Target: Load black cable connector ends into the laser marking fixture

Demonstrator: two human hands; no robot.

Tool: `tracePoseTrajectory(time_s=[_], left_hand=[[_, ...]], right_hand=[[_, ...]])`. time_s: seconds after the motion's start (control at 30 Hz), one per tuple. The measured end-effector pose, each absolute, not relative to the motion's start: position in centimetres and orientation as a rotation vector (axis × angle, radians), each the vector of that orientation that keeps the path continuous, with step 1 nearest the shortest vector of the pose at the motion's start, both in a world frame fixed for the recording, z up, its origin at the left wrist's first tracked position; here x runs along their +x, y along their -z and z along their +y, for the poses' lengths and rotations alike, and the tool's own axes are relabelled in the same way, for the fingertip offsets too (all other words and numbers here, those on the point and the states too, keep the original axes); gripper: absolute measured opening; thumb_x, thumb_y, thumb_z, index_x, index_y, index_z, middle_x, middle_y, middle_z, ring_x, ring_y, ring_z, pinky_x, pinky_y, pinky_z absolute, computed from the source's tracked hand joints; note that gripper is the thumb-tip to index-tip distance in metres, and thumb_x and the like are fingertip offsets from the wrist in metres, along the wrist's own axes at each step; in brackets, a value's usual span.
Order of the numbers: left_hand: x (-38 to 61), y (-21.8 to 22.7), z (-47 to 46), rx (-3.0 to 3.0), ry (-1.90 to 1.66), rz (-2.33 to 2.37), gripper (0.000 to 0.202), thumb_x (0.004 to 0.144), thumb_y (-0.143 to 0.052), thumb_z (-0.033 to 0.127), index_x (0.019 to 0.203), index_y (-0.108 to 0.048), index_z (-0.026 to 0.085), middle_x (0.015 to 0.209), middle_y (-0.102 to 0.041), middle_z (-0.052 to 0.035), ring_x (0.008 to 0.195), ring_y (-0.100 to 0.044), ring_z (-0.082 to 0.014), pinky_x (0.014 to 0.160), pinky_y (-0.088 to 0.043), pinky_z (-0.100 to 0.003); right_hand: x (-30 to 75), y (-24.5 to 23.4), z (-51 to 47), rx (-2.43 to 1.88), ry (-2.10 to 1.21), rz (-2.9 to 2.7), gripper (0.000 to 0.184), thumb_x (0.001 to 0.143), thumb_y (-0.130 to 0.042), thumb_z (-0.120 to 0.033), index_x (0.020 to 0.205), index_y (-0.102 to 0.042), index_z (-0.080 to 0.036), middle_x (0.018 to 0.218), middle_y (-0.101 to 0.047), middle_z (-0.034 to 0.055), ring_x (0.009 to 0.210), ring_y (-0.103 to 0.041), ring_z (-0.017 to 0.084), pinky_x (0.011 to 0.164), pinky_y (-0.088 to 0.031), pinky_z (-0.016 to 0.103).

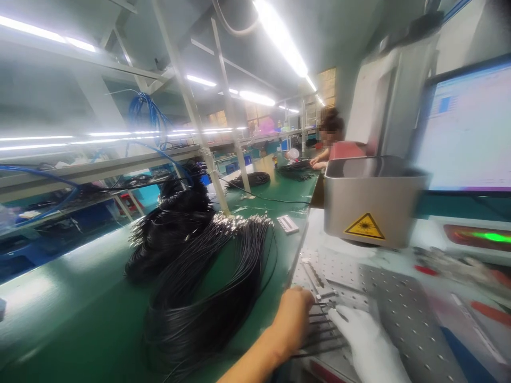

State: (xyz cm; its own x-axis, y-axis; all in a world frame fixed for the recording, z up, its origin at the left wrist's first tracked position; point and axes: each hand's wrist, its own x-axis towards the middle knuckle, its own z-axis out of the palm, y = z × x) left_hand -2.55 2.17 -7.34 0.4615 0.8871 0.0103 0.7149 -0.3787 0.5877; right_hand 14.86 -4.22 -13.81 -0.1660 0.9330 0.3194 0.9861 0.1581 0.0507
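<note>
My left hand, bare, is closed with curled fingers at the near edge of a perforated metal plate. A thin black cable end shows at its fingertips. In a white glove, my right hand pinches at the same cable end from the right; blur hides the exact contact. Several dark cables run side by side beneath and between the hands. Just beyond them, a metal fixture bar is on the plate. Left of my hands lies a big looped bundle of black cables with shiny metal ends.
A laser machine head with a yellow warning sign overhangs the plate. At right are a monitor and a green-lit display. More black cables are piled on the green table. A co-worker handles cables farther along.
</note>
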Motion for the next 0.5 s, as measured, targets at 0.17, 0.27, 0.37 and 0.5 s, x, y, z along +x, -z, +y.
tracePoseTrajectory(time_s=[0.17,0.27,0.37,0.5], left_hand=[[-2.3,7.8,1.7,2.212,-0.417,1.397,0.022,0.083,-0.047,0.011,0.084,-0.069,0.015,0.087,-0.061,-0.0061,0.073,-0.046,-0.0132,0.064,-0.03,-0.027],[-2.1,7.9,1.3,2.18,-0.415,1.369,0.025,0.084,-0.047,0.013,0.091,-0.07,0.017,0.09,-0.06,-0.0058,0.076,-0.048,-0.0143,0.068,-0.034,-0.026],[-1.7,7.4,1.0,2.11,-0.408,1.381,0.026,0.086,-0.044,0.015,0.089,-0.069,0.017,0.084,-0.056,-0.0049,0.075,-0.048,-0.0152,0.069,-0.036,-0.027],[-1.4,6.5,1.0,2.083,-0.366,1.354,0.021,0.082,-0.048,0.016,0.09,-0.067,0.018,0.079,-0.052,-0.0041,0.077,-0.048,-0.0177,0.069,-0.039,-0.028]], right_hand=[[14.9,15.8,-3.1,-1.925,0.296,-2.208,0.062,0.069,-0.052,0.001,0.116,-0.07,-0.034,0.119,-0.066,0.0038,0.101,-0.064,0.021,0.088,-0.052,0.029],[14.9,15.7,-3.1,-1.903,0.322,-2.234,0.063,0.068,-0.053,0.002,0.117,-0.07,-0.034,0.119,-0.066,0.0042,0.103,-0.064,0.021,0.092,-0.051,0.03],[14.9,14.9,-3.5,-1.89,0.379,-2.273,0.068,0.066,-0.051,0.003,0.12,-0.068,-0.033,0.12,-0.065,0.0045,0.106,-0.063,0.023,0.09,-0.053,0.031],[14.9,14.9,-3.7,-1.91,0.348,-2.263,0.071,0.062,-0.053,0.002,0.122,-0.067,-0.033,0.123,-0.064,0.0033,0.105,-0.063,0.024,0.087,-0.054,0.031]])
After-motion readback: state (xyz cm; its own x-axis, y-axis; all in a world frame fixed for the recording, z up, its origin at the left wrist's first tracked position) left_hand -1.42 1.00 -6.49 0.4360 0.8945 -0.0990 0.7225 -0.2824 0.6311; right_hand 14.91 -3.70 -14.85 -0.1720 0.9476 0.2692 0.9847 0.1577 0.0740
